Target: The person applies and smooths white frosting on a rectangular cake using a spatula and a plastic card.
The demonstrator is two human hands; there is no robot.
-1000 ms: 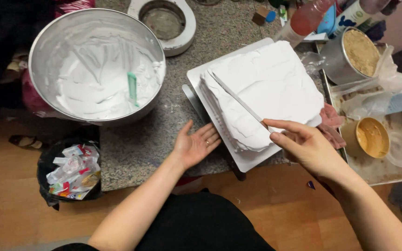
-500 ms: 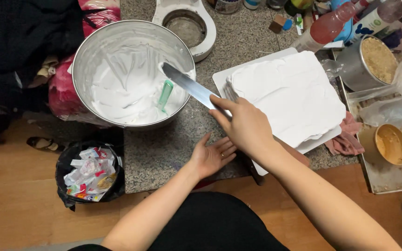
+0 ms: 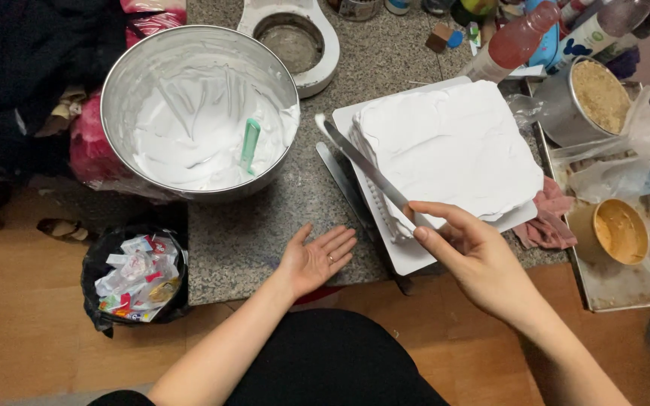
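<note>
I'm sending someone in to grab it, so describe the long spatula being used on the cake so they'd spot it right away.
Find the square white-frosted cake on its white board on the granite counter. Along the cake's left side lies the spatula, gripped by the right hand. It's a long, narrow, flat metal blade, unlike the short green scraper standing in the metal bowl.

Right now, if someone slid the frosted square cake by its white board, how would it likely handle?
The frosted cake probably feels heavy for its size. Its white board overhangs the granite counter edge, so it may tip. The frosting looks soft and would likely smear.
</note>
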